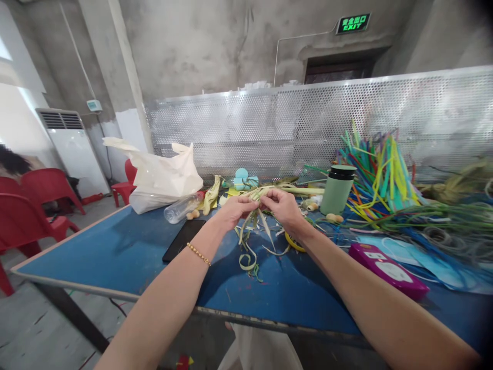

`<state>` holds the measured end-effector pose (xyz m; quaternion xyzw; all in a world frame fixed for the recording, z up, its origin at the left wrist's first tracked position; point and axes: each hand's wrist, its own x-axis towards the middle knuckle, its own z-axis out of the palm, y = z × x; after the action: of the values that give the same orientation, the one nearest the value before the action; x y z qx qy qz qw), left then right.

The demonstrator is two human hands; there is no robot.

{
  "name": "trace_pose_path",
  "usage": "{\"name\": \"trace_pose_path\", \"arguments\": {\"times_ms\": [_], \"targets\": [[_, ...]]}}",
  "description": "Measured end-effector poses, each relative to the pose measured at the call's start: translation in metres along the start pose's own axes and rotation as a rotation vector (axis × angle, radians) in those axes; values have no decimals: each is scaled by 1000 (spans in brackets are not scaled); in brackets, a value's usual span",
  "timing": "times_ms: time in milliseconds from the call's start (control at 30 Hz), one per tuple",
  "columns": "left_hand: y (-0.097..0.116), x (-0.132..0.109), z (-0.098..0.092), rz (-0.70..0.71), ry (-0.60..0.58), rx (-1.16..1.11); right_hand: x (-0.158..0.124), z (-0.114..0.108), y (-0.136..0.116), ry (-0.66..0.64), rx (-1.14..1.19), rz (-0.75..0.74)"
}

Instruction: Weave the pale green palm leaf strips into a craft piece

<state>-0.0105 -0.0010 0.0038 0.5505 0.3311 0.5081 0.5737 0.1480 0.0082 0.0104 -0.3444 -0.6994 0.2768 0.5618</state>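
Both my hands meet over the middle of the blue table (103, 257), closed on a bundle of pale green leaf strips (265, 221). My left hand (235, 209) pinches the strips from the left, thumb and fingers together. From the right, my right hand (283, 206) grips the same strips close to the left fingertips. Loose ends hang below the hands, and a curled strip (247, 261) lies on the table beneath. How the strips cross between my fingers is partly hidden.
A black phone (183, 240), a clear bottle (183, 208) and a white plastic bag (162, 177) are at the left. To the right stand a green tumbler (337, 192), a purple box (387, 270), blue masks (416, 257) and a heap of coloured strips (385, 174).
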Motion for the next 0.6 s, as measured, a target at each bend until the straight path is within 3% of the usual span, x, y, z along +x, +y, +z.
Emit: {"name": "trace_pose_path", "arguments": {"times_ms": [300, 467, 600], "targets": [[-3, 2, 2, 61, 21, 147, -2, -1, 5, -1, -167, -33], [-2, 1, 1, 78, 68, 289, 3, -15, 1, -97, -356, 47], [-5, 3, 3, 52, 137, 282, 6, -19, -3, -13, -483, -96]]}}
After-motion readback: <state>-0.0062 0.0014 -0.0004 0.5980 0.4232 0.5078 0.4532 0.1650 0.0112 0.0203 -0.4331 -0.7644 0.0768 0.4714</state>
